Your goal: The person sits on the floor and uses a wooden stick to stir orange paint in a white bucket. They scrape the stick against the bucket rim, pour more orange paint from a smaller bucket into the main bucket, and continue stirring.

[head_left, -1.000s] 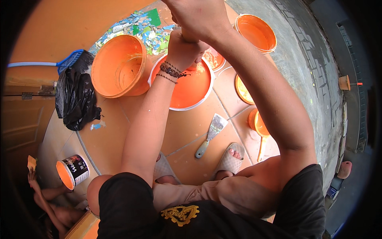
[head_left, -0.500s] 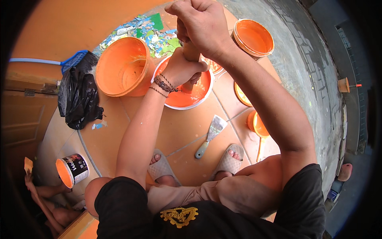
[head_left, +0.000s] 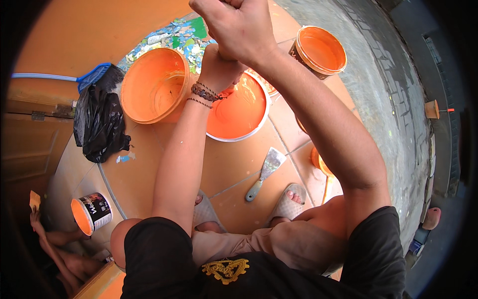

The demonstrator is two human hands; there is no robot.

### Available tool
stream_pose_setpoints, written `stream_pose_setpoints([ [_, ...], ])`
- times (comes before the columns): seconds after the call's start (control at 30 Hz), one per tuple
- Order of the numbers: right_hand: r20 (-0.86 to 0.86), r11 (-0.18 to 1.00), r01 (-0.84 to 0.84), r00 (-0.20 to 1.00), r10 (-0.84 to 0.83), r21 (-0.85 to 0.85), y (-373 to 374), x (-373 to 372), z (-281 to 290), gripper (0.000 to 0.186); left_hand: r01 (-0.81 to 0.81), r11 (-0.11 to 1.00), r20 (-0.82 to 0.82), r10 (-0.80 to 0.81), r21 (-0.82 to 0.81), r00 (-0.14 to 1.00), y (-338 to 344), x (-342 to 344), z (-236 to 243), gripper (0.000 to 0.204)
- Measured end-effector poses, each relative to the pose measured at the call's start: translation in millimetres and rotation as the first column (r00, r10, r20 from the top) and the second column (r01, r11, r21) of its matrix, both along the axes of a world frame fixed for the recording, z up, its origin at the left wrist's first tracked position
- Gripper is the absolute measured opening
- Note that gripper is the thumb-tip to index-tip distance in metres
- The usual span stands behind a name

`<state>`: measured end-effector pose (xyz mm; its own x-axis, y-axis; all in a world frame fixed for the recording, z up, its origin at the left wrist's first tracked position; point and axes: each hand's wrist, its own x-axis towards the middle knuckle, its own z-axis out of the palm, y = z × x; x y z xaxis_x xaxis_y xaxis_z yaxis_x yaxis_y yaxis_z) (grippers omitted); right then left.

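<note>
My right hand point(head_left: 239, 35) is wrapped round the upper part of a stick, just above my left hand point(head_left: 218, 67), which is closed on it too. The stick is largely hidden by my fingers; its lower part dips into a bucket of bright orange paint point(head_left: 239, 114), where the surface shows swirls. Left of that stands a wide orange bucket point(head_left: 147, 89) with paint-smeared inner walls. A scraper point(head_left: 271, 162) lies on the tiles between the paint bucket and my sandalled feet.
A black plastic bag point(head_left: 98, 124), broom point(head_left: 92, 74), paint can point(head_left: 92, 214) and another person's hand point(head_left: 37, 224) holding a brush are at left. Paint flakes point(head_left: 174, 37) lie behind. Another bucket point(head_left: 321, 47) and an orange dipper point(head_left: 323, 162) are at right.
Both hands, stacked on the stick, dipped lower and then moved up and to the left. The swirl in the orange paint has changed shape.
</note>
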<state>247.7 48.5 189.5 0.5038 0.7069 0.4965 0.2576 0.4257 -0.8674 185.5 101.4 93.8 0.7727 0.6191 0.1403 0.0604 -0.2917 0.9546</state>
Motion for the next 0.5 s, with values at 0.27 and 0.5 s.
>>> stream_pose_setpoints([
  [0.27, 0.063, 0.991, 0.045, 0.997, -0.038, -0.123, -13, 20, 7, 0.031, 0.087, 0.988, 0.067, -0.079, -0.131, 0.995, -25, 23, -3, 0.02],
  [0.5, -0.024, 0.959, -0.066, 0.998, 0.062, -0.276, -25, 17, 9, 0.032, 0.08, 0.913, -0.033, -0.101, -0.4, 0.994, -48, 0, 13, 0.021],
])
